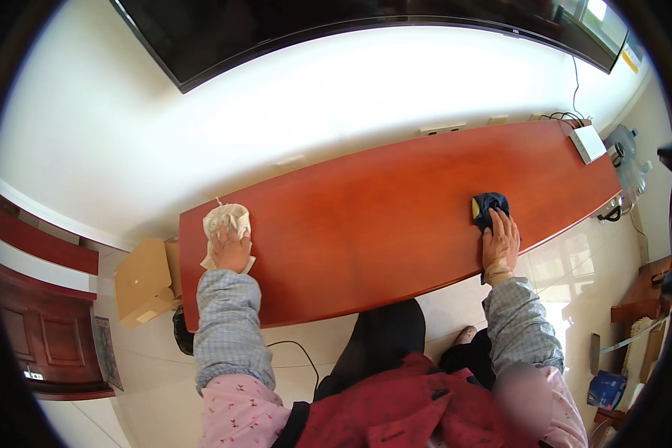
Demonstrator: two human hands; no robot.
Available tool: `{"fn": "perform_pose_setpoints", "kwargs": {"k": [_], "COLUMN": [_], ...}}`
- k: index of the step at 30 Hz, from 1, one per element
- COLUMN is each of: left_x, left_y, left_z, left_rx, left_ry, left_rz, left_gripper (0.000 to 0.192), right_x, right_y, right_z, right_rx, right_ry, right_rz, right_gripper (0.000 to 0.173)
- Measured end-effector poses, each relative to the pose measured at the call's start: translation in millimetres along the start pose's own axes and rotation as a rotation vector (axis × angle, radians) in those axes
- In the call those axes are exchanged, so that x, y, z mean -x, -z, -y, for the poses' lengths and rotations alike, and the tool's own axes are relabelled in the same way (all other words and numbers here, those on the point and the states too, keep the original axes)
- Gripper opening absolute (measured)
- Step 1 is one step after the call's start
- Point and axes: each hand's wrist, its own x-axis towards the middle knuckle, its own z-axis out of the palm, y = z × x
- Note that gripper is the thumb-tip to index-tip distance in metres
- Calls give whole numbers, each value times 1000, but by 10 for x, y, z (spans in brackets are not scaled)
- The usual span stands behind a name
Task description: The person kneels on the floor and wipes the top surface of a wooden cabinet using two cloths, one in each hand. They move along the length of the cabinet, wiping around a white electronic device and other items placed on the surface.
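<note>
A reddish-brown wooden tabletop [358, 224] stretches across the middle in front of me. At its left end my left hand [232, 252] presses a cream cloth [227, 214] against the wood, fingers on top of it. Farther right, by the front edge, my right hand [502, 243] holds a bunched dark navy cloth [490, 203] with a yellowish patch at its left side. The fingers lie over this cloth, and part of it is hidden under the palm.
A white box-shaped device [588, 144] with black cables sits at the table's far right corner. Above hangs a large black television [341, 14]. Cardboard boxes [145, 280] stand left of the table, and clear plastic water bottles [627, 162] stand beyond its right end.
</note>
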Motion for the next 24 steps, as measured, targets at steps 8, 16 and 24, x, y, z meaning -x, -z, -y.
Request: {"fn": "perform_pose_setpoints", "kwargs": {"k": [8, 16, 24], "left_x": [524, 400, -511], "left_y": [-248, -352, 59], "left_z": [-1544, -1606, 631], "left_rx": [-13, -23, 37], "left_ry": [-643, -895, -66], "left_rz": [-246, -227, -16], "left_gripper": [69, 58, 66], "right_x": [305, 610, 576], "right_y": [-57, 3, 37], "right_z": [909, 1756, 1781], "right_rx": [-28, -137, -121], "right_ry": [73, 330, 343], "right_rz": [42, 206, 230], "right_gripper": [52, 51, 50]}}
